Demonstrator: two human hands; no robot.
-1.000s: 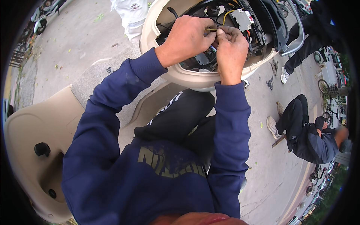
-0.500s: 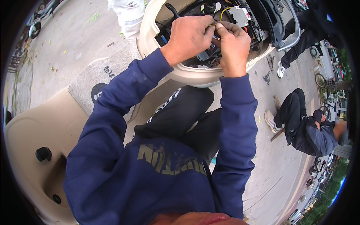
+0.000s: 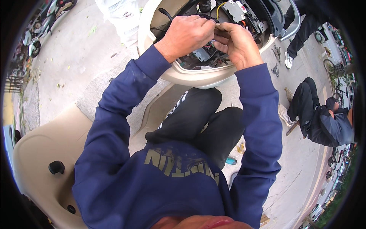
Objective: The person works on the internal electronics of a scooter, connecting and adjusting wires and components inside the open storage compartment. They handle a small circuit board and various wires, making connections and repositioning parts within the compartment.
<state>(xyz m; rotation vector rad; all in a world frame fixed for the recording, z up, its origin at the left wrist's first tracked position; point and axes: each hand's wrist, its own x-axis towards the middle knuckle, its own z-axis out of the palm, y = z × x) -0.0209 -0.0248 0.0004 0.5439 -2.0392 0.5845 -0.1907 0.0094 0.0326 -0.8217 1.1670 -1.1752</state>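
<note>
Over the beige shell (image 3: 190, 76), left hand (image 3: 187, 36) curls, right hand (image 3: 241, 46) arches, each grip too hidden to tell.

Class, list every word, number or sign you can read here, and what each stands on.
Sweatshirt: large olive letters, creased; wording not copied here.
Grey mat: dark mark beside the sleeve, too little showing.
Pale box: any marking too small.

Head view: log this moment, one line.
left hand: curled, contents hidden | right hand: thumb, index apart | beneath: open beige housing | nearby: yellow wire
</note>
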